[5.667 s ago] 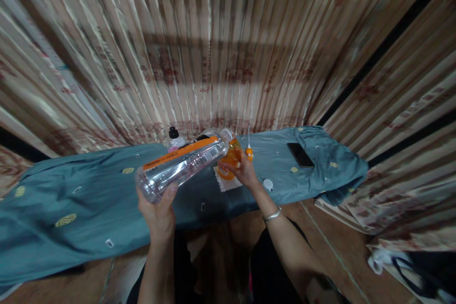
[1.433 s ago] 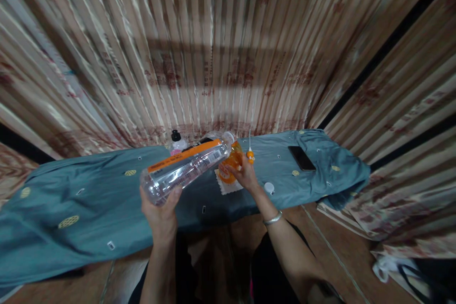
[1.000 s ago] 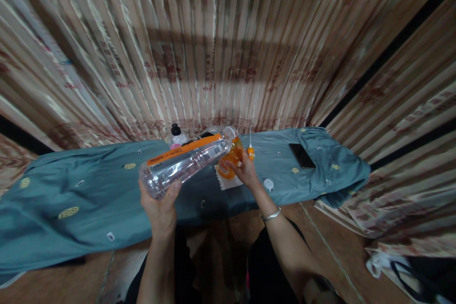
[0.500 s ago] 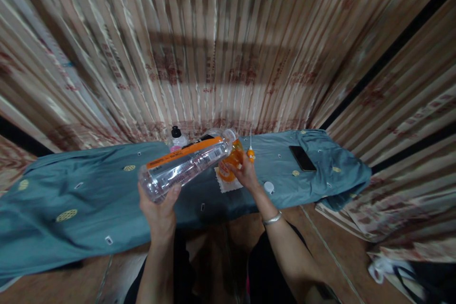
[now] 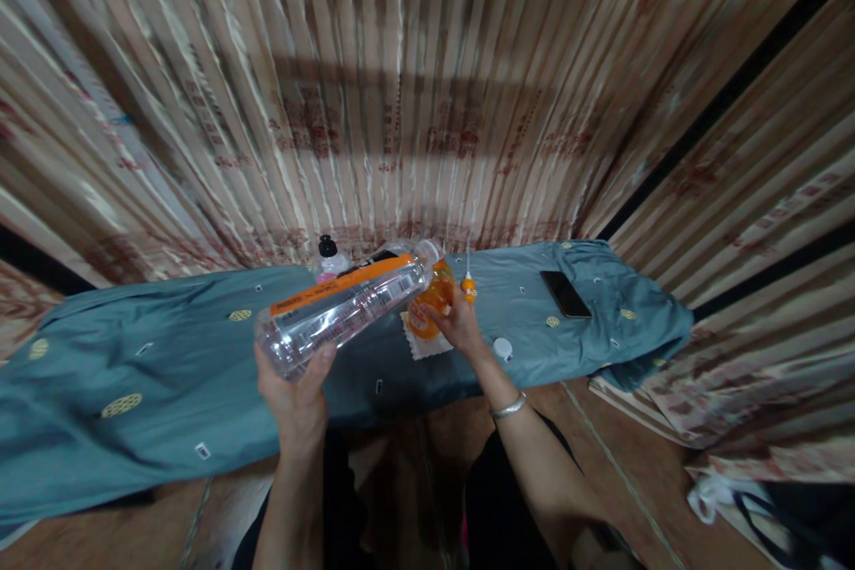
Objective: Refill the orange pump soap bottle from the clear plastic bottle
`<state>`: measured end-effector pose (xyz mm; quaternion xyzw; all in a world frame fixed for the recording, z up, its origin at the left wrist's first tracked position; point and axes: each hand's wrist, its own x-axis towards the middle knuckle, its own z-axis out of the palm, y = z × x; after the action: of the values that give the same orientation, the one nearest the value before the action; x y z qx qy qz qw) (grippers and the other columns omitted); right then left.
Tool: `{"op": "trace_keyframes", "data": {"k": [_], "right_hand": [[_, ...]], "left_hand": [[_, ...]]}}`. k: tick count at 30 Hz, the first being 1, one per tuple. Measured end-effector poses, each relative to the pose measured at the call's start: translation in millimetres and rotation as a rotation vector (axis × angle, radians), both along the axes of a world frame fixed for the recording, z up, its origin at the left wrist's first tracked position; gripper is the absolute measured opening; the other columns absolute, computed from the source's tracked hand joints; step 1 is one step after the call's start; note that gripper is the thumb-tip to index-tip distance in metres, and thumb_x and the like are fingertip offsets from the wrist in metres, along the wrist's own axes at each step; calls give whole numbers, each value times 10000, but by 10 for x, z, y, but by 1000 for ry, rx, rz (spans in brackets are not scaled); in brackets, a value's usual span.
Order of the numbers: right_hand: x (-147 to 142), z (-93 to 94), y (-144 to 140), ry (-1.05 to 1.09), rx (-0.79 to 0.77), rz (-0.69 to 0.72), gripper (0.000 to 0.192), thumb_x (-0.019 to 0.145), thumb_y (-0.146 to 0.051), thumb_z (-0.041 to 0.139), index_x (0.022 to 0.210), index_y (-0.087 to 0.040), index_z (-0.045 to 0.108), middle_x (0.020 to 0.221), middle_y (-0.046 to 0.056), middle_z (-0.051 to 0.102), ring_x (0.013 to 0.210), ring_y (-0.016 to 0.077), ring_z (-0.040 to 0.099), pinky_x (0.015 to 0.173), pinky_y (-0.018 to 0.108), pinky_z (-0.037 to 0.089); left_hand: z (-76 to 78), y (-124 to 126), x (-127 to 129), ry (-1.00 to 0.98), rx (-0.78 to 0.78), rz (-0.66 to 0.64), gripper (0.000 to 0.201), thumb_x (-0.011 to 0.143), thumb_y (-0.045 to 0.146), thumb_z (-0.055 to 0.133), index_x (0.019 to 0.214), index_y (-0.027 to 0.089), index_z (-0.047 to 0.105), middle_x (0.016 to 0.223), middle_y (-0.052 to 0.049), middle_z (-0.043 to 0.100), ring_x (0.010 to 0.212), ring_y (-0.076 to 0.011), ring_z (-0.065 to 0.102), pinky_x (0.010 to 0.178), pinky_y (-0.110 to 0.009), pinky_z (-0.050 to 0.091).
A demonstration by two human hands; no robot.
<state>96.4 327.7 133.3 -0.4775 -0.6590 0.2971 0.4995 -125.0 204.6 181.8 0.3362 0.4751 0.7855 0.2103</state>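
While the left hand (image 5: 297, 396) grips a tilted clear bottle (image 5: 347, 307), the right hand (image 5: 454, 325) clasps an orange cup (image 5: 431, 303).

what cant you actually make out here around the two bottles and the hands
Head view only:
- Mouth of the clear bottle: it overlaps the orange container, so any liquid passing between them is not visible.
- Orange container: partly covered by the right hand and the clear bottle, so its shape is unclear.
- Label print on the clear bottle: too small and blurred.
- Small black-capped bottle: its lower part is hidden behind the clear bottle.
- Left hand: fingers hidden under the bottle base.
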Motion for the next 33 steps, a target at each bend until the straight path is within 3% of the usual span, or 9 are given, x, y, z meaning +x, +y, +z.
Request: {"op": "trace_keyframes", "data": {"k": [5, 17, 33], "right_hand": [[-7, 25, -29, -71, 19, -44, 515, 804, -443, 777, 1231, -234, 578, 1077, 100, 759, 985, 311, 745, 879, 476, 605], [-42, 33, -63, -162, 2, -150, 582, 780, -476, 803, 1250, -215, 582, 997, 111, 765, 939, 341, 749, 816, 462, 607], [-49, -18, -65, -127, 46, -132, 544, 795, -477, 788, 1235, -223, 594, 996, 95, 742, 949, 328, 749, 821, 464, 611]], "left_hand": [[17, -8, 10, 15, 2, -17, 787, 680, 373, 889, 1394, 243, 582, 1285, -93, 669, 1187, -280, 653, 1129, -487, 445], [-3, -1, 16, 3, 3, -10, 870, 670, 390, 892, 1450, 257, 531, 1384, -109, 625, 1267, -304, 613, 1143, -487, 434], [38, -13, 16, -13, -20, -6, 891, 638, 401, 903, 1442, 257, 548, 1373, -105, 640, 1320, -359, 584, 1180, -531, 398]]}}
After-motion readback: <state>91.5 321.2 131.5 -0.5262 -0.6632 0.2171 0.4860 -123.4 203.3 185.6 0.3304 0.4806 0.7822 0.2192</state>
